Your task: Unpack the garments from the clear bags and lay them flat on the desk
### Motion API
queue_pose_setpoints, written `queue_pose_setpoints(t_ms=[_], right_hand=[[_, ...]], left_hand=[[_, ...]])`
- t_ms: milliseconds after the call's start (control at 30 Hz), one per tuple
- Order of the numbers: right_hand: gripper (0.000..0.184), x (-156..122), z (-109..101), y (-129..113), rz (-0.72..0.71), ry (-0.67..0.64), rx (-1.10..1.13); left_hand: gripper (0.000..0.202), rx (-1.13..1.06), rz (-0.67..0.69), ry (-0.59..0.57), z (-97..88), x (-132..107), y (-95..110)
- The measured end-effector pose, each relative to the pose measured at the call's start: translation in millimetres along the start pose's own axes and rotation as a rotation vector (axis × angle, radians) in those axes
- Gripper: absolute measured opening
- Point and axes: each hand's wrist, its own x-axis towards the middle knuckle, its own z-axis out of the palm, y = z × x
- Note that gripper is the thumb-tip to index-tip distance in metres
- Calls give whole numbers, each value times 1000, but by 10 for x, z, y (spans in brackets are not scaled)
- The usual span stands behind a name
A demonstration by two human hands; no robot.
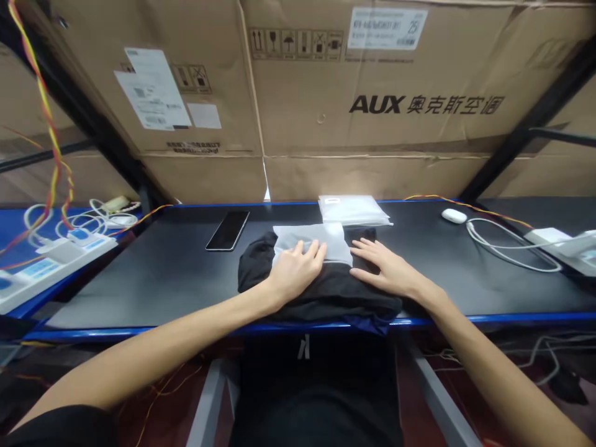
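A bundle of black cloth (321, 288) lies at the front edge of the dark tabletop, and a white sheet (335, 239), paper or thin plastic, rests on top of it. My left hand (298, 267) presses on the sheet with its fingers slightly bent and spread. To its right, my right hand (382, 264) lies flat on the cloth with fingers apart, its tips close to the sheet's right edge. Just behind the bundle is a flat stack of white packets (356, 211).
A smartphone (228, 231) lies left of the cloth. Power strips (51, 267) with plugs and tangled cables stand at the left; at the right are a small white case (454, 215), a looped white cable (512, 254) and another white power strip (563, 245). A large cardboard box (298, 124) walls off the back.
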Motion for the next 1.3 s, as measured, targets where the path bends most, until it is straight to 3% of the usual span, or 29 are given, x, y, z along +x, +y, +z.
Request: queue_pose_setpoints(t_ms=[100, 233, 333, 467, 567, 667, 800, 900, 1033, 1167, 1300], right_hand=[[65, -11, 5, 6, 11, -15, 14], [69, -6, -1, 8, 19, -29, 23], [70, -1, 7, 18, 18, -33, 26], [70, -4, 27, 44, 14, -21, 32], [70, -4, 16, 49, 51, 23, 56], [62, 26, -32, -27, 39, 147, 65], [35, 162, -105, -386, -200, 311, 28], [23, 338, -85, -795, -382, 264, -91], [24, 592, 90, -1227, -531, 140, -423], [21, 730, 300, -1370, -552, 125, -567], [22, 693, 393, -1314, -543, 150, -600]], left_hand=[[47, -57, 66, -9, -19, -41, -109], [60, -192, 298, -68, -203, -182, -489], [66, -256, 309, -66, -293, -359, -741], [40, -286, 247, 87, -206, -568, -911], [26, -275, 276, 193, -56, -656, -968], [19, -278, 294, 279, 49, -690, -1004], [11, -266, 338, 420, 87, -690, -1014], [7, -241, 371, 495, 91, -685, -1005], [6, -215, 393, 537, 102, -683, -998], [9, -218, 393, 549, 104, -678, -993], [12, -228, 392, 530, 98, -677, -984]])
